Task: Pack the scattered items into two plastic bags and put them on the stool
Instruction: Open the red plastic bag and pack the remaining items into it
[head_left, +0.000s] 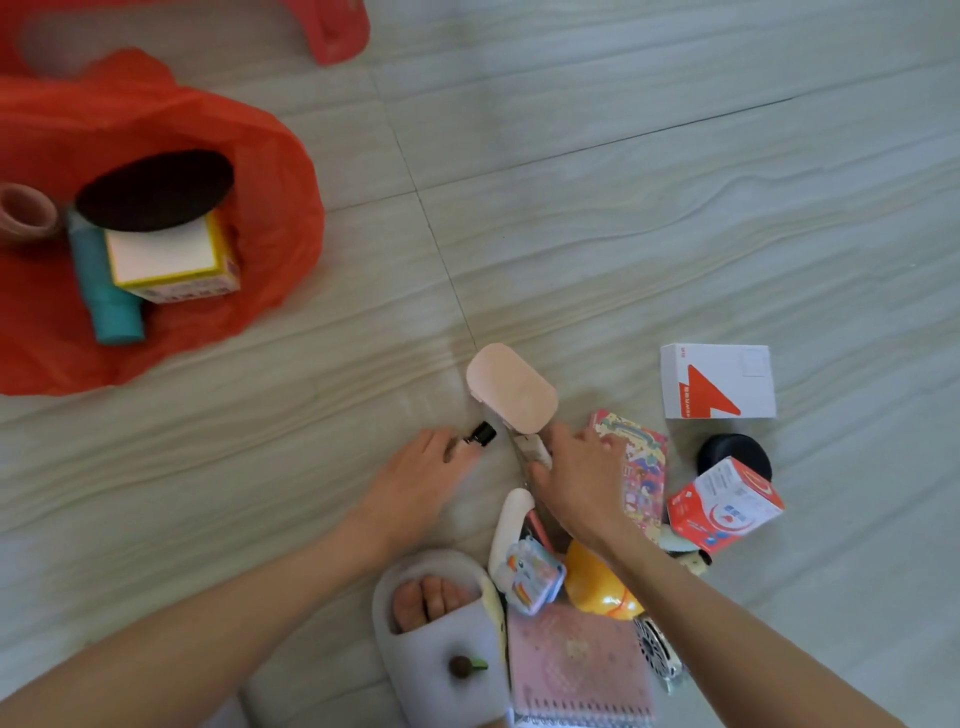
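Left hand (415, 475) low over the floor (623, 208), fingertips pinching a small black bottle (481, 433) at its near end. Right hand (582, 480) reaching into the pile, fingers curled round the handle of a pink paddle-shaped item (511, 387) (looks like a brush or mirror, can't tell which); its head sticks out past the fingers, away from the person.

Just right of that hand: colourful patterned booklet (641, 467), red-white carton (724, 504) leaning on a black round tin (735, 452), white box with orange triangle (718, 381) further out. Near the wrist: yellow round toy (597, 587), small illustrated tin (532, 577), pink spiral notebook (576, 670).

Red plastic bag (270, 208) far left, well apart from the pile, lying open, holding a black oval lid (156, 189), yellow-edged box (171, 257), teal tube (104, 291). Red stool (337, 31) at the top edge, only partly in frame.
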